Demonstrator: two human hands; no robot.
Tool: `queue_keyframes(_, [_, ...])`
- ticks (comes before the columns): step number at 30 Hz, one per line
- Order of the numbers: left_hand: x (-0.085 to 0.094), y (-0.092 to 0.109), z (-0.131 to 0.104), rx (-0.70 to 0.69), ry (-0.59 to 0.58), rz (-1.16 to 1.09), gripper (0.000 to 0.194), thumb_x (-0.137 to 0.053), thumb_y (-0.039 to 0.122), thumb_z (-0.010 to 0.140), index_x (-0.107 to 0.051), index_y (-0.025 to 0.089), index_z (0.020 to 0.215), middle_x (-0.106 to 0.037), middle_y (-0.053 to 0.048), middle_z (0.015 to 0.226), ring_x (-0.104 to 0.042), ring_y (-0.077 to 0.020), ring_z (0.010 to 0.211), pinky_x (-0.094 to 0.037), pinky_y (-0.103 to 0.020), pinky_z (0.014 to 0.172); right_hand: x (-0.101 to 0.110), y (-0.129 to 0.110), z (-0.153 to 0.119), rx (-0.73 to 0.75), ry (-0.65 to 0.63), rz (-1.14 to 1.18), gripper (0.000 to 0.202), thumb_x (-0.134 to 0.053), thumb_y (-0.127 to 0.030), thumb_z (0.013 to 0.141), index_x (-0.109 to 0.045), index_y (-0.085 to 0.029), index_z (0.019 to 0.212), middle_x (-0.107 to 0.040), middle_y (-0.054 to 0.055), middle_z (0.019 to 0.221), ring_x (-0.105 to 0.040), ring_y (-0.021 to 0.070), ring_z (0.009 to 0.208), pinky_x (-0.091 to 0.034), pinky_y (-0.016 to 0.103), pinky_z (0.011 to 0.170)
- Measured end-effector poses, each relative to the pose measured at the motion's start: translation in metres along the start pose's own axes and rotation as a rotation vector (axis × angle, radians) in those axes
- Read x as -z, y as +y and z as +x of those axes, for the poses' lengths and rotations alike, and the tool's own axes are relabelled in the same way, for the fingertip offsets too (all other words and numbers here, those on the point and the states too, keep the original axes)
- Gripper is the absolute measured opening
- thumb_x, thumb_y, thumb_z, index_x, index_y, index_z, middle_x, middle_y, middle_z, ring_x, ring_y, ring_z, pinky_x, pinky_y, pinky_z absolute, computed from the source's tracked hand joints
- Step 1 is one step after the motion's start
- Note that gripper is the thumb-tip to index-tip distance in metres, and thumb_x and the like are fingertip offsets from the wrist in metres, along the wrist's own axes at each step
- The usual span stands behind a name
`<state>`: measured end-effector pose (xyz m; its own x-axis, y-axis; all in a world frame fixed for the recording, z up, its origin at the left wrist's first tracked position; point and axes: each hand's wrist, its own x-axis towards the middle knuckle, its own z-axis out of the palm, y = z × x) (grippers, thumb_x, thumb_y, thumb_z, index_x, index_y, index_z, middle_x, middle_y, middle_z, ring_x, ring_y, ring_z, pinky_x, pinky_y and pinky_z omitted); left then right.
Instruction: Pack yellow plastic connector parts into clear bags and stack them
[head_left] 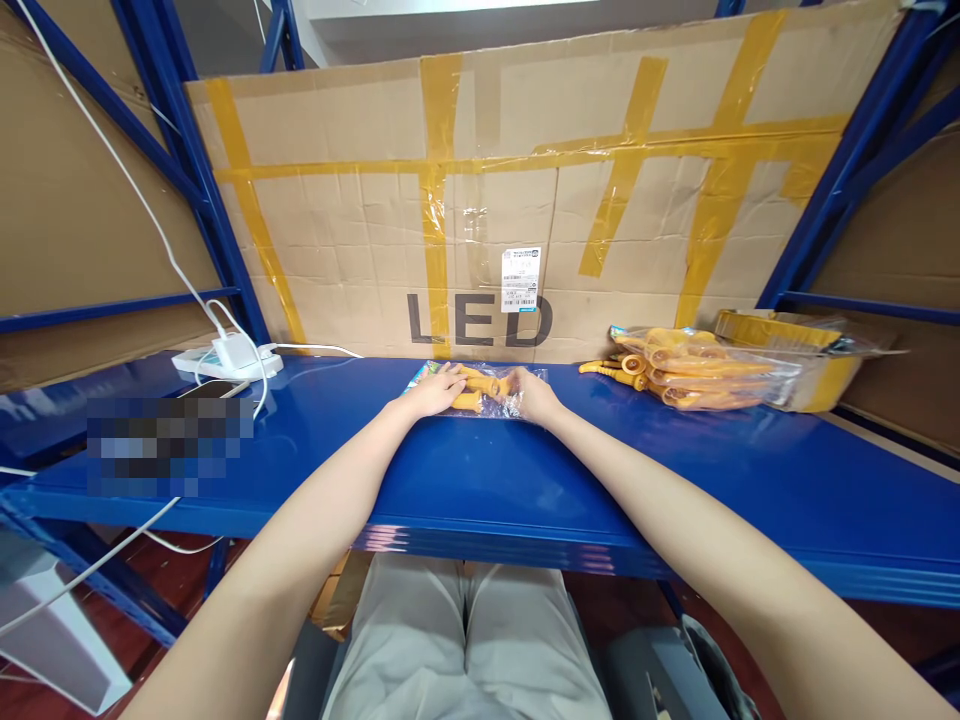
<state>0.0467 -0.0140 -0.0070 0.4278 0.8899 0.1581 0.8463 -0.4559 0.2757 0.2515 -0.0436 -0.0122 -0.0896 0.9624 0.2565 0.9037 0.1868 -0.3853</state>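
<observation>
A clear plastic bag (491,408) with orange plastic pieces (480,384) lies on the blue shelf, close to the cardboard at the back. My left hand (437,388) rests on the bag's left part, fingers stretched out over it and the orange pieces. At the bag's right end, my right hand (534,397) is closed on the crinkled plastic, its fingers curled beside the end of an orange piece. Those fingertips are partly hidden, so whether they also grip that piece cannot be made out. A colourful printed strip shows at the bag's left edge.
Filled bags of orange pieces (697,370) are stacked at the right, with loose orange pieces (611,372) beside them. Behind them is a taped open box (817,385). At left are a white power strip (225,358) with cables and a blurred dark object (172,432). Cardboard (360,230) walls the back.
</observation>
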Motion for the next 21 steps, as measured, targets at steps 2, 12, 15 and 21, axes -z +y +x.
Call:
queue_keyframes(2, [-0.001,0.004,0.000,-0.014,-0.005,0.002,0.050,-0.030,0.034,0.097,-0.052,0.022,0.140,-0.031,-0.003,0.158,-0.017,-0.0224,0.149,-0.010,-0.045,0.121,0.001,-0.002,-0.002,-0.002,-0.006,0.015,0.026,-0.066,-0.032,0.083,-0.056,-0.019,0.103,-0.069,0.008,0.106,-0.066,0.0204,0.094,-0.047,0.028,0.076])
queue_keyframes(12, [0.000,0.002,-0.003,0.050,0.039,-0.182,0.047,-0.035,0.035,0.096,-0.058,0.021,0.135,-0.046,0.000,0.148,-0.038,-0.0188,0.141,-0.021,-0.029,0.119,0.006,0.004,0.002,0.031,-0.017,0.169,0.020,-0.066,-0.021,0.082,-0.063,-0.016,0.101,-0.072,0.006,0.095,-0.068,0.0172,0.086,-0.051,0.026,0.077])
queue_keyframes(15, [0.003,-0.004,-0.003,0.079,0.030,-0.150,0.049,-0.033,0.035,0.096,-0.056,0.020,0.137,-0.044,-0.002,0.150,-0.036,-0.0186,0.142,-0.020,-0.029,0.119,0.015,0.014,0.011,-0.056,-0.045,0.257,0.030,-0.058,-0.025,0.088,-0.062,-0.015,0.116,-0.070,0.004,0.079,-0.065,0.0160,0.065,-0.053,0.029,0.066])
queue_keyframes(21, [0.008,-0.027,-0.002,0.141,0.083,-0.133,0.050,-0.033,0.036,0.096,-0.056,0.018,0.136,-0.046,-0.005,0.147,-0.040,-0.0205,0.140,-0.024,-0.030,0.117,0.041,0.068,0.021,-0.192,0.293,-0.047,0.036,-0.051,-0.017,0.087,-0.061,-0.007,0.121,-0.062,0.018,0.122,-0.057,0.0237,0.116,-0.044,0.034,0.100])
